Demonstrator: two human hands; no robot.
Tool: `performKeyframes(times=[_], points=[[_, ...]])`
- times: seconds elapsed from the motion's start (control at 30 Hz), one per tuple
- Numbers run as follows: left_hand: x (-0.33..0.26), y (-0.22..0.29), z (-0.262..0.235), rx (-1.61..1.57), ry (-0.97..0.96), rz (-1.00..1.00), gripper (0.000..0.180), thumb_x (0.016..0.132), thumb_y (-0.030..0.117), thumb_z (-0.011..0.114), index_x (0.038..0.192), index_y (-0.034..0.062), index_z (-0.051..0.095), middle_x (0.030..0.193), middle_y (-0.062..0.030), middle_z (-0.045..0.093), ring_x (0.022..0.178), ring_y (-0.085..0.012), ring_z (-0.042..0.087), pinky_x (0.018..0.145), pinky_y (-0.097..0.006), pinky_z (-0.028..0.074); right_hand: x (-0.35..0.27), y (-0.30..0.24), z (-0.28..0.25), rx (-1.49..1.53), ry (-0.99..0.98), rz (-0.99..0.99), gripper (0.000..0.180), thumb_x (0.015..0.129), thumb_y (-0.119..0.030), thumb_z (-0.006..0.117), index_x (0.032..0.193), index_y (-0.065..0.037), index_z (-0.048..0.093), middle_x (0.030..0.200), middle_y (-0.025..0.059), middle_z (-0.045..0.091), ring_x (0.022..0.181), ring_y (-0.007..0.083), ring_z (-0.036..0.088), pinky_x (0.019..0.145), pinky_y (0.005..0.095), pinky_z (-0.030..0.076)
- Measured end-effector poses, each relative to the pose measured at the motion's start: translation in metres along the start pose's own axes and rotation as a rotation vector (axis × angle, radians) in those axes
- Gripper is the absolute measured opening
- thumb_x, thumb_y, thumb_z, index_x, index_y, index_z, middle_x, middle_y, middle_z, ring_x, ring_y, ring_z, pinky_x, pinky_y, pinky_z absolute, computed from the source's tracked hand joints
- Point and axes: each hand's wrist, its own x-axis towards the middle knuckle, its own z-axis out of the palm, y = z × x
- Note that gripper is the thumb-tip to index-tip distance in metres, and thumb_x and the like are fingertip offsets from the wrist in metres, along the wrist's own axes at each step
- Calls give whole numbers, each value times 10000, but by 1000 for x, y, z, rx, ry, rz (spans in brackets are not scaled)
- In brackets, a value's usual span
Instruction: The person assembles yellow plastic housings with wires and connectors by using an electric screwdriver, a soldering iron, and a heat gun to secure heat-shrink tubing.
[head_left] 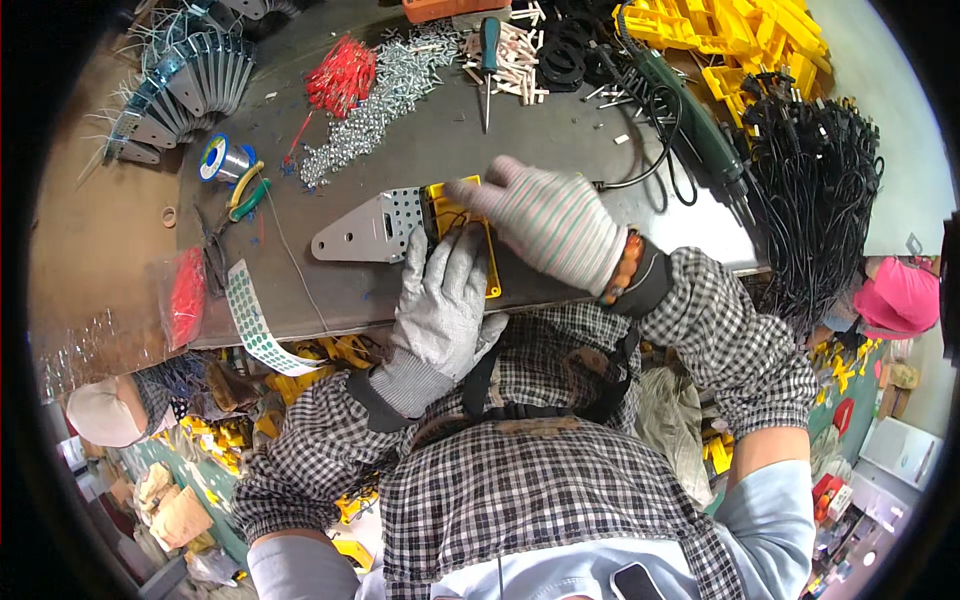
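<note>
A yellow plastic housing [492, 262] lies at the near middle of the bench, joined to or set against a tapered grey metal plate [355, 232] with rows of holes. My left hand [437, 310], in a grey glove, lies over them with fingers stretched flat across the near side. Dark wire [452, 218] shows inside the housing, partly covered by my fingers. From the right, my right hand [550, 220] reaches over the housing's far edge in a striped glove. Its fingers stand apart, one pointing left; I see nothing held in them.
Screws [385, 95], red parts [341, 75], white pins [515, 60] and a screwdriver [489, 50] lie beyond. A green power driver [690, 115], black cords [815, 190] and yellow housings [740, 35] are right. Solder [225, 160], pliers [246, 195] and a sticker strip [258, 318] lie left.
</note>
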Motion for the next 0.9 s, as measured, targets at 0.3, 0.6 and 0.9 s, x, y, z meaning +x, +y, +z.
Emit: performKeyframes(times=[0.3,0.6,0.9], points=[[1,-4,1,-161,40,16,752,691,447,705,1186,-82,505,1314,-276,419,1279,-444,354,1113,-650,166,9,1,14,34,7,-92,139,857,-197,578,903,-72,619,911,117,550,750,275,649,603,374,541],[-5,-2,10,-157,63,35,850,707,459,716,1275,-93,407,1298,-262,392,1265,-454,334,1107,-663,144,15,3,5,110,-75,-101,215,805,-197,616,999,-146,692,981,97,584,870,262,636,695,362,537],[-1,-6,9,-109,2,54,898,760,505,638,1319,-143,365,1434,-277,325,1371,-415,269,1120,-609,135,54,281,-124,-954,-163,158,259,873,-243,564,1107,-280,667,1138,31,553,1086,222,522,883,376,407]])
